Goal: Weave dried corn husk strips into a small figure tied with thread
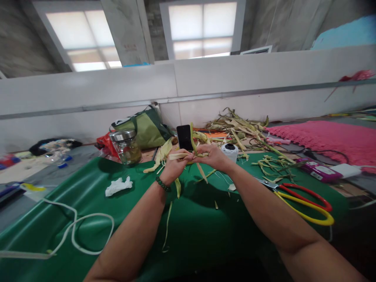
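Note:
Both my hands meet above the green mat [117, 223], closed on a bundle of pale corn husk strips [179, 156]. My left hand [175, 168], with a dark green bead bracelet [162, 184] at its wrist, grips the bundle from the left. Fingers of my right hand [214, 157] pinch it from the right. One green strip [192, 138] stands up between the hands, and others hang below them. Just behind is an upright black phone [184, 137]. A white spool-like object [229, 152] sits beside my right hand. Loose husks [162, 156] lie beyond my left hand.
Scissors [302, 199] with red and yellow handles lie by my right forearm. A glass jar [125, 148] and a green bag [147, 127] stand at the back left. Dried husks [237, 127] are heaped behind. White tissue [118, 187] and a white cord [75, 223] lie left.

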Motion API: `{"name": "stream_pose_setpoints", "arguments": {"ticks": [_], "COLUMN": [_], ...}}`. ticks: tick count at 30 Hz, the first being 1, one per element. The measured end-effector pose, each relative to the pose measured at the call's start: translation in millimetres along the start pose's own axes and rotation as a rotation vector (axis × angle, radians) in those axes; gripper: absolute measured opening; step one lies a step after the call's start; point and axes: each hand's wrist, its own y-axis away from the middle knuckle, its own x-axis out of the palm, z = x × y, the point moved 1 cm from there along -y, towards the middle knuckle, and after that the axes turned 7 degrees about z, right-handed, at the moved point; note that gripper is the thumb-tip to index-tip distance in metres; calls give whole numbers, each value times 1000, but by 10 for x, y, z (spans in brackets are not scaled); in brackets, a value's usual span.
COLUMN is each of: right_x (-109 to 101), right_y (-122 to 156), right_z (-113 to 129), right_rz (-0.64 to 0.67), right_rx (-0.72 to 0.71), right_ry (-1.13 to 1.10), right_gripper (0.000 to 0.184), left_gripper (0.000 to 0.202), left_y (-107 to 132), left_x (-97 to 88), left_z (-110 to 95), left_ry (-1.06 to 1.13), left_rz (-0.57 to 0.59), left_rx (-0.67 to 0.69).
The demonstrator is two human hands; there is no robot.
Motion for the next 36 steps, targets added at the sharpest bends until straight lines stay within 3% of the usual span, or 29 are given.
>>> {"name": "stream_pose_setpoints", "arguments": {"ticks": [7,12,18,27,29,32,34,36], "right_x": [47,49,31,-42,-83,-116,-99,-51], "right_y": [13,7,-17,7,2,-9,-11,-5], "right_z": [18,-16,-92,-126,-172,-224,-202,-133], "right_rz": [-30,4,-22,-59,-98,-161,-141,-63], "right_rx": [70,190,229,234,234,246,238,198], "right_ry": [-22,-215,-369,-553,-541,-449,-368,-301], "right_gripper": [17,27,36,32,31,29,26,23], "left_gripper": [22,22,20,28,30,51,62,62], "left_y": [25,48,55,27,23,8,-10,-28], "left_x": [62,49,27,-8,-67,-218,-306,-322], "left_z": [-8,-26,-72,-24,-16,-5,18,52], "left_ry": [-57,-85,-13,151,204,420,539,478], "left_rz": [-41,-44,-44,35,119,210,117,35], "left_rx": [-3,-7,-3,-27,-58,-78,-111,-165]}}
